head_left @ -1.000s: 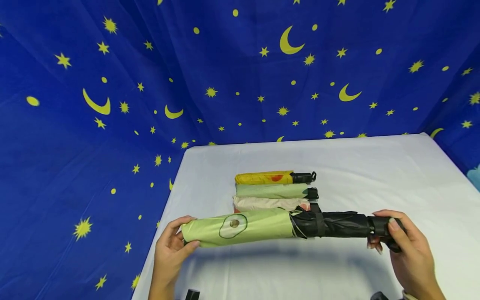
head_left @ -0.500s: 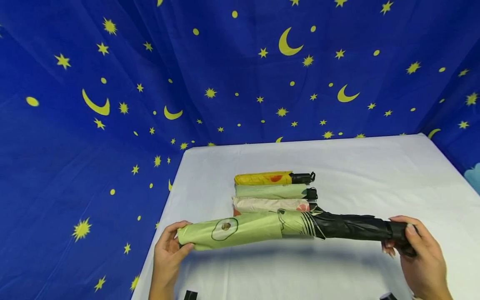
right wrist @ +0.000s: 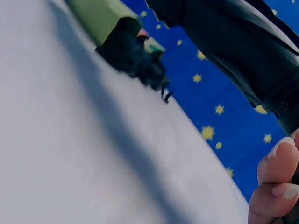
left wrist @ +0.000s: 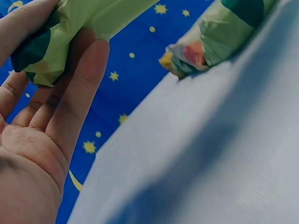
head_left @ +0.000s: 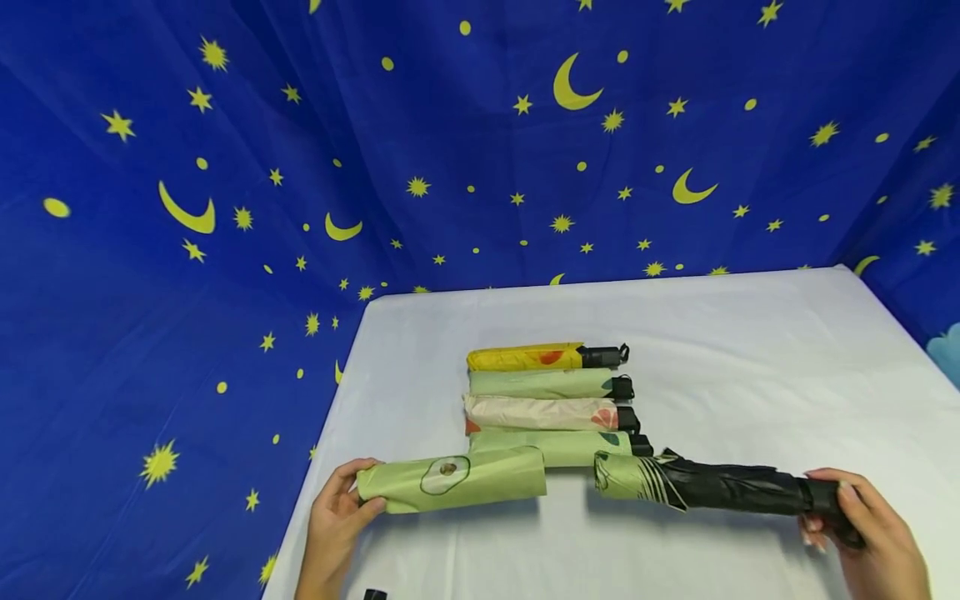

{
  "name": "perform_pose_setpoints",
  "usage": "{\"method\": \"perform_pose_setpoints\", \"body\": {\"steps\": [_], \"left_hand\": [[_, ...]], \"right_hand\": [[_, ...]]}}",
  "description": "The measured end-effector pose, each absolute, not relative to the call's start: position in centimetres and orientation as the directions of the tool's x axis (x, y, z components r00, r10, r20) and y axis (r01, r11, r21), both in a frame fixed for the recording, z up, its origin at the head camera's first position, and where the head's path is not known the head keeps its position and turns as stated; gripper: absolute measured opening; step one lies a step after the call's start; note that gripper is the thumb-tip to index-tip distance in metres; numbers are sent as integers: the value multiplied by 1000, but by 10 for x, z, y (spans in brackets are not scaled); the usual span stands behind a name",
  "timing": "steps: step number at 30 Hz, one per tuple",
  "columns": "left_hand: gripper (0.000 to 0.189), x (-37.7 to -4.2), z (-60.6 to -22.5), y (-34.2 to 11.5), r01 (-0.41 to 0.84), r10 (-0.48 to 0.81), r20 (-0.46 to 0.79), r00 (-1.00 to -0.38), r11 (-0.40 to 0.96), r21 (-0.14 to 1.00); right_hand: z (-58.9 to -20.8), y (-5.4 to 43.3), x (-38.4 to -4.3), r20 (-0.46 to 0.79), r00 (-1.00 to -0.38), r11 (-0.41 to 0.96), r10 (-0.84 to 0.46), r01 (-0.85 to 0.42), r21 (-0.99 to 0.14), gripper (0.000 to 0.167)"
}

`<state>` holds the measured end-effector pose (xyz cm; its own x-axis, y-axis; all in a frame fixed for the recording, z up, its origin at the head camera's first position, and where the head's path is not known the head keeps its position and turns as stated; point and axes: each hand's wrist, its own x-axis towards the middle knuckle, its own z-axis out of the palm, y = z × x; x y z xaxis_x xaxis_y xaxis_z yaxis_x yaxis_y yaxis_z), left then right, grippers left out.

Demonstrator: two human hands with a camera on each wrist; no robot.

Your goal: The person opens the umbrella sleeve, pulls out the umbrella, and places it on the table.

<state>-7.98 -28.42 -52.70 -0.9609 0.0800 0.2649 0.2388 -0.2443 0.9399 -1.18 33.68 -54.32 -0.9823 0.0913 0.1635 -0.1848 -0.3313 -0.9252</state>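
Note:
My left hand (head_left: 336,521) pinches the closed end of a light green umbrella sleeve (head_left: 491,482) with an avocado print. In the left wrist view, fingers and thumb grip the sleeve's (left wrist: 98,18) crumpled, dark-green-patched end. To the right, my right hand (head_left: 873,533) grips the black handle of a folded umbrella (head_left: 738,489), mostly black with a striped green tip. A gap separates the umbrella's tip from the sleeve's mouth. Both are held above the table. Part of the right hand's fingers (right wrist: 275,168) and the black umbrella (right wrist: 233,42) show in the right wrist view.
Behind lie folded, sleeved umbrellas in a row, handles to the right: yellow (head_left: 525,357), pale green (head_left: 540,383), cream with pink (head_left: 543,413), and light green (head_left: 573,450) nearest me. The table has a white cloth (head_left: 750,367). A blue star-patterned curtain (head_left: 465,150) stands behind and left.
The umbrella has slid out of the sleeve to the right and come fully free. My right hand has moved right and toward me; the left hand has barely moved.

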Motion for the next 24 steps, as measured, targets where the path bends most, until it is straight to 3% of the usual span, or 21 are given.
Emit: {"method": "perform_pose_setpoints", "body": {"steps": [6,13,24], "left_hand": [[53,-78,-546,-288,162,102,188,-977,-221,962],[53,-77,-557,-289,95,157,125,-980,-187,978],[54,-74,-553,-285,-14,128,-4,-992,-74,997]], "right_hand": [[-560,344,-11,65,-996,-296,55,-79,-952,35],[-565,341,-12,38,-998,-245,57,-51,-968,35],[-562,332,-13,-12,-995,-71,97,5,-997,27]]}}
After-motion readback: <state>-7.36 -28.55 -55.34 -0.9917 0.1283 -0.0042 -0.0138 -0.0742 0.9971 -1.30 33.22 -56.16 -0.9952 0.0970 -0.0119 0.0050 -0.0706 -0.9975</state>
